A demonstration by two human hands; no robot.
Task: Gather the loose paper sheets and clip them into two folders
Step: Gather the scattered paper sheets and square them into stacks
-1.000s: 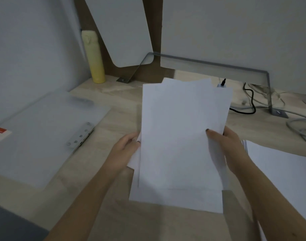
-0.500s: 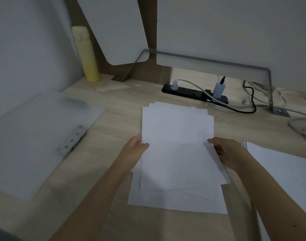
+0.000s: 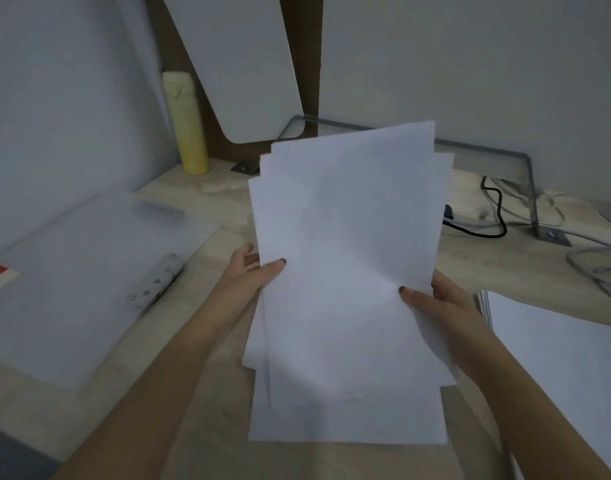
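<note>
The sheets (image 3: 345, 271) have come up since half a second ago: then they lay nearly flat on the surface (image 3: 200, 393) with their far edge short of the power strip; now the stack stands tilted up toward the camera, its top edge raised in front of the metal rail (image 3: 487, 150) and covering most of the strip (image 3: 449, 212). This is close to how they stood a second ago. The long axis runs from near to far, with the short top edge pointing up and away, leaning a little to the right. The sheets are uneven: several edges step out at the top left and along the bottom, where the lowest sheet reaches down to the surface.

The left hand (image 3: 252, 275) grips the left edge about halfway up, thumb on the front face and fingers (image 3: 243, 254) curled behind. The right hand (image 3: 442, 306) grips the right edge slightly lower, thumb pressed on the front and the rest of the hand behind the paper. Both are clenched on the stack.

To the left a translucent folder (image 3: 89, 271) lies flat, its metal clip (image 3: 158, 282) toward the sheets. To the right a second stack (image 3: 557, 348) lies on the surface, well apart from the held one. A yellow bottle (image 3: 186, 123) stands upright at the back left corner, and cables (image 3: 498, 216) trail at the back right.
</note>
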